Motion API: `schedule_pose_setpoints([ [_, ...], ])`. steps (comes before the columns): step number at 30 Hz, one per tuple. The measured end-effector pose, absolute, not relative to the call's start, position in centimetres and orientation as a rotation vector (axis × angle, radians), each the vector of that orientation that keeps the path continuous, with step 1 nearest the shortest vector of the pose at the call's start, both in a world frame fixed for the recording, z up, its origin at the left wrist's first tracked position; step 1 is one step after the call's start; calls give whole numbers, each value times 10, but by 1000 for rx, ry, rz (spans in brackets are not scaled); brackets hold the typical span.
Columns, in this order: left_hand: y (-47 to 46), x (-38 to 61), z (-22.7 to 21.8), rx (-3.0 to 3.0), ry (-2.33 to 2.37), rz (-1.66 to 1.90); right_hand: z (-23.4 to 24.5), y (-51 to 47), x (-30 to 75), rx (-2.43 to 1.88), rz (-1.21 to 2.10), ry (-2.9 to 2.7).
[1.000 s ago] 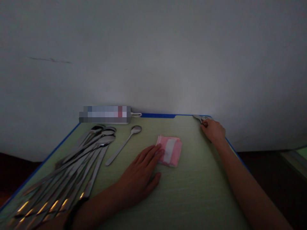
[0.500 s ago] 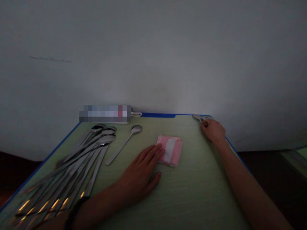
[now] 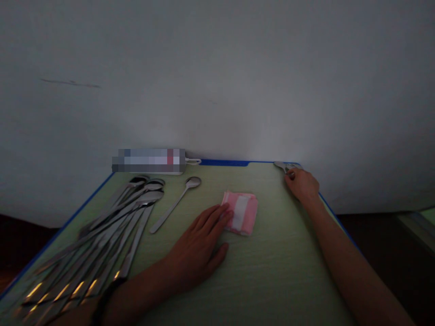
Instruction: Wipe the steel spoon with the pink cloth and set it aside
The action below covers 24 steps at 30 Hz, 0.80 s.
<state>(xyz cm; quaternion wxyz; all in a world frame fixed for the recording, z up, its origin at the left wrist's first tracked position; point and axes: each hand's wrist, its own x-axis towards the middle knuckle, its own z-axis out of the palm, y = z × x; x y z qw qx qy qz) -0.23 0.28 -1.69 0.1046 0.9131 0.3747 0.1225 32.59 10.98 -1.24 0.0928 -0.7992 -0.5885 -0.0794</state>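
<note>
Bent fingers of the right hand point(image 3: 302, 184) were drawn in close around metal cutlery point(image 3: 280, 165) at the far right corner of the table point(image 3: 272, 267) in the head view. One rounded metal end showed past the fingertips, with more metal just behind the knuckles; the rest was hidden under the hand, so I could not tell whether the fingers had hold of a handle or only rested on it.

Left hand point(image 3: 200, 244) lay flat and open, palm down, its fingers extended and close together, the thumb spread away toward the right. Its fingertips rested on the near left part of a folded pink cloth point(image 3: 249, 215) with a white band, which lay on the table between the two hands. A dark band point(image 3: 107, 299) circled the left wrist.

Left of the cloth, a single long-handled spoon point(image 3: 176, 204) lay at a slant, bowl toward the wall point(image 3: 217, 81). Farther left, a pile of spoons point(image 3: 108, 231) overlapped, bowls at the far end, and the left forearm crossed in front of some handle ends. Behind them sat a blurred-out pale object point(image 3: 149, 161) with a white loop point(image 3: 194, 161) at its right end. Blue edging point(image 3: 224, 163) bordered the table.
</note>
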Motion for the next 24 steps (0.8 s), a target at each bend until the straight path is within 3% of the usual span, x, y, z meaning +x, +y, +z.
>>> schedule_pose_setpoints([
  [15, 2, -2, -16, 2677, 1102, 372, -12, 111, 319, -2048, -308, -1817],
  [24, 2, -2, -15, 2618, 1106, 429, -3, 81, 224, -1175, 370, -2256],
])
